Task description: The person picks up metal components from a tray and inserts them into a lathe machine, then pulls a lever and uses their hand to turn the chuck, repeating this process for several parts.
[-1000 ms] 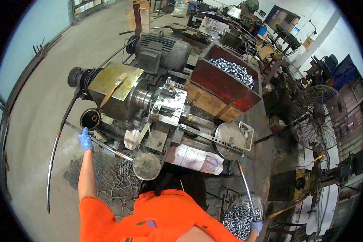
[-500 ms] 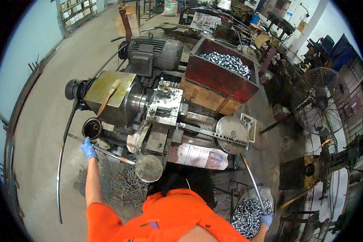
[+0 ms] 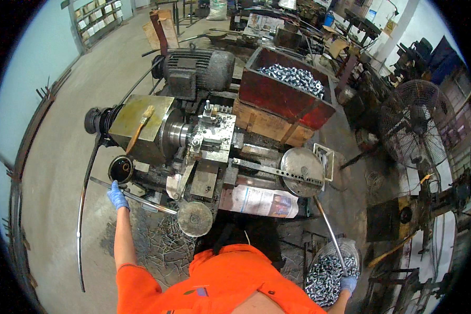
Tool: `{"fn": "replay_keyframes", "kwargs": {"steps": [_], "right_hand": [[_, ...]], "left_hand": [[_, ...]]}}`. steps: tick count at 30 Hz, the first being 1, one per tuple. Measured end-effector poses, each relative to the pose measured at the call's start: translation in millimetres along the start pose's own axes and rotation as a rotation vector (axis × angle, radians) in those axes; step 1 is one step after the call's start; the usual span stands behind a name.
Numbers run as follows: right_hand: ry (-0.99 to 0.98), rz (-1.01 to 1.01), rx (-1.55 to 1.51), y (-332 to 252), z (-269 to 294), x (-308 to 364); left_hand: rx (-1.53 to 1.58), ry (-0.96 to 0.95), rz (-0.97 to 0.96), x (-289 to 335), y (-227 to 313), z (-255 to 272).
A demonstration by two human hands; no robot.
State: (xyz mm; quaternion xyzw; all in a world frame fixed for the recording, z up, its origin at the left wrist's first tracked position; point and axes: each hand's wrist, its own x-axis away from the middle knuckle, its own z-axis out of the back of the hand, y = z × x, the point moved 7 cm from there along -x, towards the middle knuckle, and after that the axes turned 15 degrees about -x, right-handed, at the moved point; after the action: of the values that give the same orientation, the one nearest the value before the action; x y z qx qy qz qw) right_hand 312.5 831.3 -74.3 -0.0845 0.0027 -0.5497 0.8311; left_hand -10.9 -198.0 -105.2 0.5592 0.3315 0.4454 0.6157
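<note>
My left hand, in a blue glove, is closed round a metal bar handle at the left front of a machine. Just above its fingertips sits a dark round cup with a ring-like part inside. Far to the right, my right hand, also gloved in blue, is at the lower end of a long metal lever rod and appears closed on it; its fingers are partly hidden. Beneath that hand stands a wire basket full of small shiny metal parts. Between both arms lies the machine's metal fixture block.
A brush rests on the yellowish machine housing. Behind are a motor and a red bin of metal parts on a wooden crate. A fan stands at right. Metal shavings litter the floor.
The whole view has shifted slightly. Both hands stay at about the same places on the machine, the left at the bar handle and the right at the lever rod's end.
</note>
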Motion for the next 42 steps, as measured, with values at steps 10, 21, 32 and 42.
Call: {"fn": "replay_keyframes", "kwargs": {"steps": [10,21,32,42], "right_hand": [[-0.004,-0.028,0.053,-21.2,12.1,15.6],[-0.014,-0.026,0.009,-13.3,8.2,20.4],[-0.052,-0.030,0.059,-19.1,5.3,31.0],[-0.143,-0.069,0.101,-16.2,4.9,25.5]], "left_hand": [[0.011,-0.043,0.005,9.4,8.8,0.7],[-0.942,-0.295,-0.243,13.2,42.9,25.4],[-0.875,-0.521,-1.802,362.5,364.1,-58.5],[-0.506,-1.000,-2.238,511.7,430.6,-43.8]]}}
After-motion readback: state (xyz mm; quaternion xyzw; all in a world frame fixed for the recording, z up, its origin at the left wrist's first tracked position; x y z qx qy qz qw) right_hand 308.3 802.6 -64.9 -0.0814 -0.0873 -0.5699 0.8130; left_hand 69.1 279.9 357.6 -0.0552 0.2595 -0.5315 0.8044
